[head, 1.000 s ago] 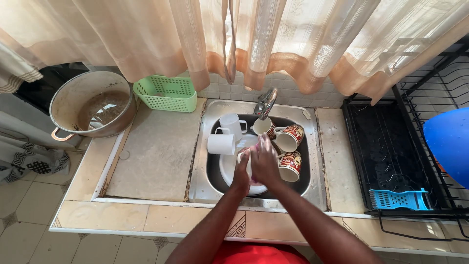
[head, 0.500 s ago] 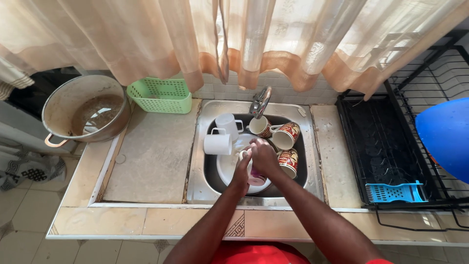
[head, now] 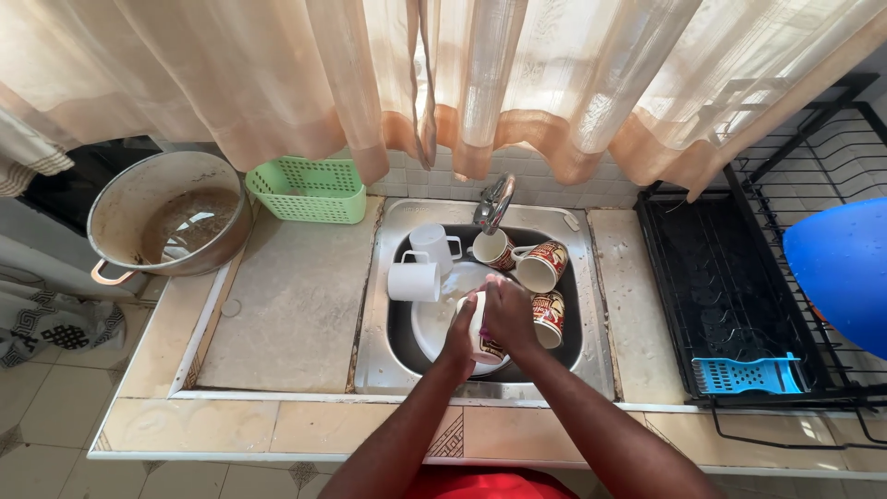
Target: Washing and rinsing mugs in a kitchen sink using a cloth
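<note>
Both hands, left hand point(head: 459, 334) and right hand point(head: 507, 312), largely hide one mug point(head: 481, 338).

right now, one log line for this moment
left hand: holds patterned mug | right hand: on same mug | place: over sink | nearby: white mugs, tap

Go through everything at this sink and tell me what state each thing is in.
Left hand: gripping the patterned mug.
Right hand: on that mug's top.
Patterned mug: held over the sink.
White mugs: tipped over in the basin.
Tap: flow cannot be told.
Big pot: dirty, lidless.
Green basket: upright.
Dish rack: holds a blue cutlery tray.
</note>
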